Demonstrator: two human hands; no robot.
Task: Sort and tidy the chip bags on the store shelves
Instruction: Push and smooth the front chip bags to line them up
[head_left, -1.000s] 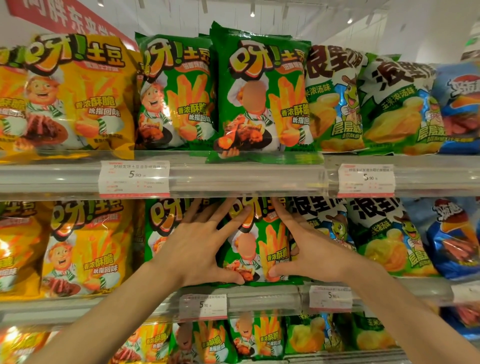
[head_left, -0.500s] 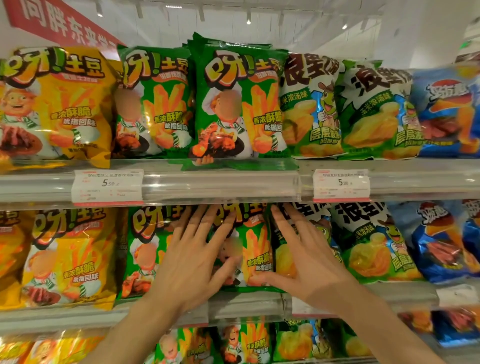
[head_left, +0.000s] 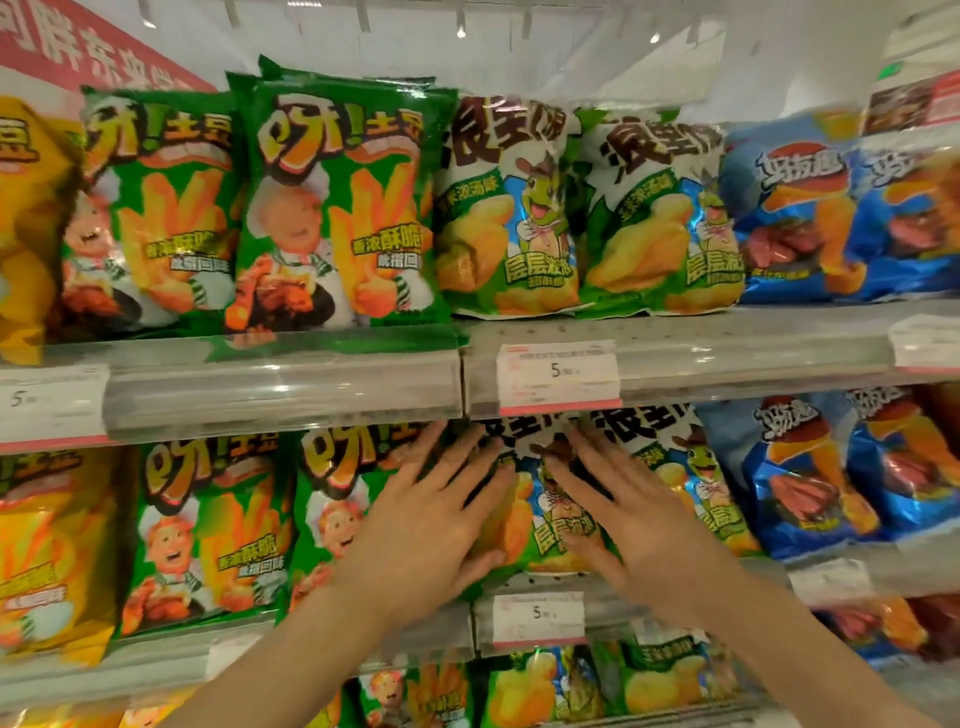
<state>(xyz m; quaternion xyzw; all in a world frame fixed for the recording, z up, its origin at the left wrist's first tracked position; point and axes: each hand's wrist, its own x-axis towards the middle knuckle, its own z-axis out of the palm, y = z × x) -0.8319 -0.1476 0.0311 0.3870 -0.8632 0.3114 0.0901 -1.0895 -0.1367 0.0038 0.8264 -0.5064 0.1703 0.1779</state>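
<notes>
Your left hand (head_left: 423, 525) and right hand (head_left: 641, 525): fingers straight and spread, flat against the corn-soup chip bag (head_left: 545, 525) on the middle shelf (head_left: 535, 618), clamping nothing. Step in hand, likely: squaring that bag; next, press it back upright. Change: both hands have shifted right, off the neighbouring green fries bag (head_left: 337, 519).

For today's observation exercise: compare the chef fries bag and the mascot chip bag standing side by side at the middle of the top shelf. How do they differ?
The chef fries bag is nearly all green and shows a chef beside tall fries; the mascot chip bag has a white top with dark lettering, a green cartoon mascot on blue, and wavy chips. The chef fries bag's top reaches higher than the mascot chip bag's. Both stand upright, face out, untouched by either hand.
</notes>
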